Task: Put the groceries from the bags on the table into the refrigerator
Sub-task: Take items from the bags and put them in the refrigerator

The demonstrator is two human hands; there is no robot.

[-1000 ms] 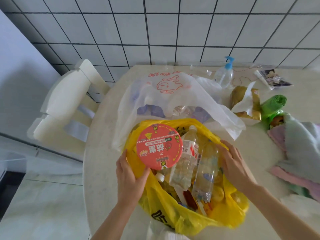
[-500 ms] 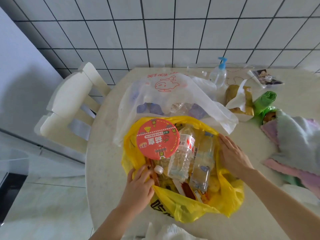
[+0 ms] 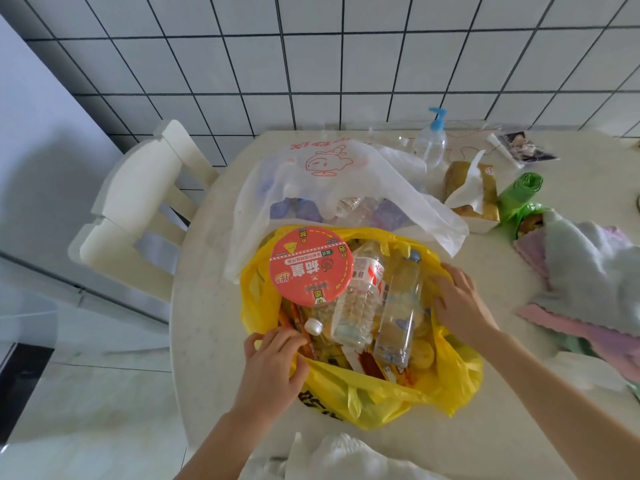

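1. Head view: a pale worktop (image 3: 214,306) stands against a white tiled wall (image 3: 311,57); a white chair (image 3: 138,202) is at its left, and pale floor tiles lie near left.
2. The left hand (image 3: 273,368) has curled fingers pinching the near-left rim of the yellow bag (image 3: 398,393).
3. The right hand (image 3: 460,303) lies on the bag's right rim, fingers fairly straight, pressing the plastic; nothing is clasped.
4. Two bags: the yellow one near, a white bag (image 3: 346,181) just beyond it, touching.
5. In the yellow bag: one red-lidded bowl (image 3: 310,265), two big bottles (image 3: 360,296), one small white cap (image 3: 313,326), snack packets.
6. Far right: one pump bottle (image 3: 431,140), one green roll (image 3: 519,192), cloths (image 3: 588,265).
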